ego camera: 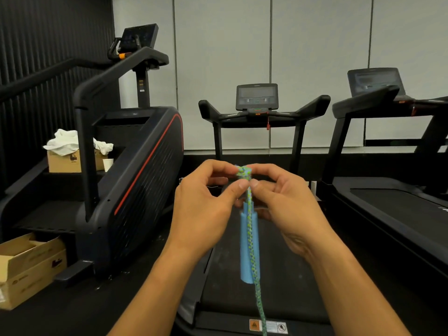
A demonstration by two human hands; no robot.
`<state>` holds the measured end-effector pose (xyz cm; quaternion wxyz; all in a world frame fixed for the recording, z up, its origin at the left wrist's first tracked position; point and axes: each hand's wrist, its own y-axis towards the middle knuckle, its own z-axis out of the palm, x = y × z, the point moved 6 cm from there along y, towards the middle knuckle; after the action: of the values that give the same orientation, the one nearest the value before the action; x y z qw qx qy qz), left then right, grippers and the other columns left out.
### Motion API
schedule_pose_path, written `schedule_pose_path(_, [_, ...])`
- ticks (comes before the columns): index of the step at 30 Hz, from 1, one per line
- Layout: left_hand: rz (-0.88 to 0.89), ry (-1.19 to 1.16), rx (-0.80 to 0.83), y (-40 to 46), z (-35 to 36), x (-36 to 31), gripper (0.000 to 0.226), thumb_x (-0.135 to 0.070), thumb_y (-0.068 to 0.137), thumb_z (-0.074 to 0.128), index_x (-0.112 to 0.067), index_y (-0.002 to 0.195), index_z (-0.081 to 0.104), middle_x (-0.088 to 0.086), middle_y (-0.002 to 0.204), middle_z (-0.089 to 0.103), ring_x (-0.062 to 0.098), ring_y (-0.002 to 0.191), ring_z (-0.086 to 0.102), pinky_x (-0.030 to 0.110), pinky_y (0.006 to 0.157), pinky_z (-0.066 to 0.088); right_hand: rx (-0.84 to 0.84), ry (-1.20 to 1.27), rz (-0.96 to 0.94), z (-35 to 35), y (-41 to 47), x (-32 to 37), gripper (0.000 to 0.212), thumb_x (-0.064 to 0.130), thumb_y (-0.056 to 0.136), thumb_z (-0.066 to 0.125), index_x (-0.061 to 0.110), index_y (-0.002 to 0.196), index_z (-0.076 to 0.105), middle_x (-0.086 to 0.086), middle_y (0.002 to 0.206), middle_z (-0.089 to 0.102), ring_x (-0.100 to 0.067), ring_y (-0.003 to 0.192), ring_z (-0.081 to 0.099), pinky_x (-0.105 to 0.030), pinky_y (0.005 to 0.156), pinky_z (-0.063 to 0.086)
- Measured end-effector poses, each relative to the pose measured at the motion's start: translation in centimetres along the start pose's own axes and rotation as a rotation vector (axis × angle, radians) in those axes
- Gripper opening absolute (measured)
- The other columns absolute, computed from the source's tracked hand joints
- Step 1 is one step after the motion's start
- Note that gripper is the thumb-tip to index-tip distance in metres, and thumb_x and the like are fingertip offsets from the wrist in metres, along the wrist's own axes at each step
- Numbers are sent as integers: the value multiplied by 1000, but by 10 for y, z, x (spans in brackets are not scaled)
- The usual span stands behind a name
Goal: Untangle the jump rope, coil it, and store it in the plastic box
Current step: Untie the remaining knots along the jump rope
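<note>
Two hands work one knot: the left hand [206,204] and the right hand [286,202] both pinch the knot [243,172] of the jump rope [253,251], thumb and forefinger of each pressed on it from either side, other fingers curled behind. Held in the air, in front of the chest, resting on nothing.

Below the knot one blue handle [248,248] hangs upright, apparently by the cord. One strand of green-blue braided cord runs down in front of the handle and leaves the picture at the bottom edge. A second handle is not in view; cannot tell where the rest of the rope lies.

Step, as I judge it: untangling, first of three. Coiling not begun, storing not begun. Next move probably calls for loosening the knot with the fingertips, pushing slack in rather than pulling the ends apart, since pulling would tighten it. The hanging handle may swing and drag on the cord.

Plastic box: none visible.

Counts around: treadmill [257,263] directly under the hands, a second treadmill [388,202] toward the right edge, so two. One stair-climber machine [135,166] at left. Two cardboard boxes, one [29,270] at the lower left corner, one [70,161] on the machine's steps with white cloth [65,140] on top. One paper cup [108,164] beside it.
</note>
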<state>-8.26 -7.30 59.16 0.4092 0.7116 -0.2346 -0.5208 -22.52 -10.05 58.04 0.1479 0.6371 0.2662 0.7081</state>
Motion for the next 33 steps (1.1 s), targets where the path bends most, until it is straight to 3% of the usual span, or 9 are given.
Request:
schedule_pose_path(2, [-59,-16,-27,1,-1,9,17,-26,81,80,-29,95,71,-10,93,75,6,94,70,32,81,58,-53,-78,-101,-3,0,7,18,3,93,61,15,103,70,-7,84,77,-20,80,75,-31,70,59])
schedule_pose_path(4, [-89,15,-37,1,-1,12,21,-28,81,80,-29,100,71,-11,96,74,6,97,69,40,85,58,-85,-158,-180,-4,-1,14,18,1,89,66,15,98,71,-5,85,77,-15,80,74,-27,71,59])
schedule_pose_path(7, [-106,-59,-25,1,-1,12,33,-16,82,79,-28,110,66,-8,99,73,7,95,70,32,82,57,-114,-330,-259,-5,-2,19,19,5,86,72,22,94,73,1,84,76,-10,79,73,-26,73,59])
schedule_pose_path(14, [-26,-24,-19,2,-4,6,25,-4,86,71,-25,100,73,-9,89,75,6,87,71,30,82,59,-124,-469,-318,-2,-4,23,19,8,79,80,23,91,74,7,79,72,-8,73,69,-27,71,59])
schedule_pose_path(20, [15,26,-49,1,-5,5,25,-6,86,72,-25,102,74,-10,87,75,5,87,72,31,84,58,-111,-560,-369,0,-8,27,25,2,83,74,20,100,73,8,93,72,-5,84,70,-22,78,58])
schedule_pose_path(27, [54,139,-70,-2,-3,0,18,-14,89,71,-27,102,73,-14,87,73,-1,87,69,24,83,56,-112,-656,-467,7,-11,30,25,10,79,79,20,100,69,8,92,68,-6,82,67,-24,74,58])
schedule_pose_path(33, [58,252,-60,-5,1,1,15,-36,90,57,-41,101,67,-17,91,69,-1,88,65,50,88,52,-140,-671,-449,4,-8,27,18,10,79,79,19,91,70,9,85,69,-7,78,67,-24,71,56])
